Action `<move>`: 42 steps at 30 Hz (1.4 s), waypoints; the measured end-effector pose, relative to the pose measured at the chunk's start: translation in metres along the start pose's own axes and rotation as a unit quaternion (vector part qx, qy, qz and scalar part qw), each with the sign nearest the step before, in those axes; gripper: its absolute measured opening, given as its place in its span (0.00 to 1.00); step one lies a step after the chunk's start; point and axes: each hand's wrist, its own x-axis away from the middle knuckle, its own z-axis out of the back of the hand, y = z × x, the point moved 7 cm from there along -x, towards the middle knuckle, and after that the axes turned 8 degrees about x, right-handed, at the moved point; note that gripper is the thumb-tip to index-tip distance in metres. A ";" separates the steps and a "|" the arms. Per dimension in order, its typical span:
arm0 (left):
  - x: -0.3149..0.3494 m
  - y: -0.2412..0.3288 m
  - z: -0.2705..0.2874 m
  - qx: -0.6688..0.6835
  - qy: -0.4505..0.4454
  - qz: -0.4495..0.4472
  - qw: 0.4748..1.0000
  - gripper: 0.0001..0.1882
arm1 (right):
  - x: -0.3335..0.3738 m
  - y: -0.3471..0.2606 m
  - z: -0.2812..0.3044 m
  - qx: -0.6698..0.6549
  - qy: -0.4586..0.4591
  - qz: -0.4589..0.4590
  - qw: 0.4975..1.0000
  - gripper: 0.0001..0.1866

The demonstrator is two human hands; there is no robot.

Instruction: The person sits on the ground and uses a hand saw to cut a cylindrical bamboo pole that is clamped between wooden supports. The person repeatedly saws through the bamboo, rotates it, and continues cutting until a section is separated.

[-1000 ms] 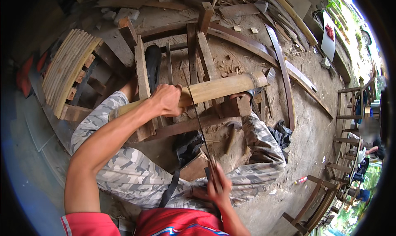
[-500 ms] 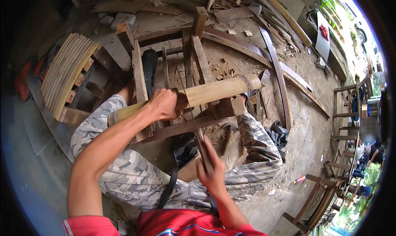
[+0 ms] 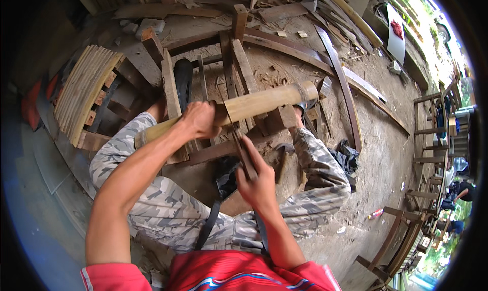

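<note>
A thick bamboo pole lies slantwise across a wooden frame between my knees. My left hand is wrapped round the pole left of its middle, pressing it down. In my right hand is the wooden handle of a handsaw. The thin saw blade crosses the bamboo just right of my left fist, and its far end sticks out beyond the pole. How deep the blade sits is hard to see. Beneath the pole's right part stands a wooden block, close to my right foot.
A slatted curved wooden piece stands at the left. Long boards and wood scraps lie on the dusty floor beyond the frame. A black plastic bag is by my right knee. Wooden chair frames stand at the right, with people farther off.
My right hand has pushed the saw a little forward, away from my body, along the cut. My left hand keeps its hold on the bamboo pole. The whole view has shifted slightly.
</note>
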 end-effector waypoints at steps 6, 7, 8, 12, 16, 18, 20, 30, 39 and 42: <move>-0.010 -0.006 0.010 -0.032 0.016 -0.013 0.999 0.30 | 0.108 0.007 0.033 0.031 0.001 -0.015 0.999 0.39; -0.001 -0.001 -0.001 -0.018 0.016 -0.015 1.000 0.32 | 0.143 0.015 0.044 0.034 -0.045 -0.085 0.995 0.39; 0.003 -0.004 -0.001 -0.006 0.026 -0.019 0.999 0.33 | 0.157 0.003 0.054 0.040 -0.021 -0.047 0.998 0.40; -0.005 -0.006 -0.008 -0.040 -0.010 -0.006 0.999 0.31 | 0.049 0.014 0.012 0.006 0.010 0.005 1.000 0.37; -0.007 -0.001 0.003 -0.029 -0.016 0.004 0.999 0.23 | 0.002 0.023 -0.012 -0.036 0.024 -0.030 0.999 0.36; -0.006 -0.008 -0.002 -0.014 0.000 -0.013 1.000 0.24 | 0.045 0.020 0.001 -0.042 -0.004 -0.058 0.997 0.36; -0.008 -0.014 -0.001 -0.007 0.000 -0.023 1.000 0.26 | 0.116 0.005 0.034 0.018 -0.024 -0.031 0.999 0.40; -0.007 -0.007 0.002 -0.035 0.016 -0.018 0.999 0.25 | 0.023 0.019 -0.004 -0.034 0.021 -0.026 0.999 0.38; -0.004 0.005 -0.002 -0.013 0.009 -0.015 1.000 0.25 | 0.043 0.010 0.009 -0.008 0.037 0.033 0.999 0.38; -0.006 -0.002 0.009 -0.016 0.010 0.000 1.000 0.22 | 0.002 0.017 -0.010 -0.032 0.008 -0.061 0.998 0.36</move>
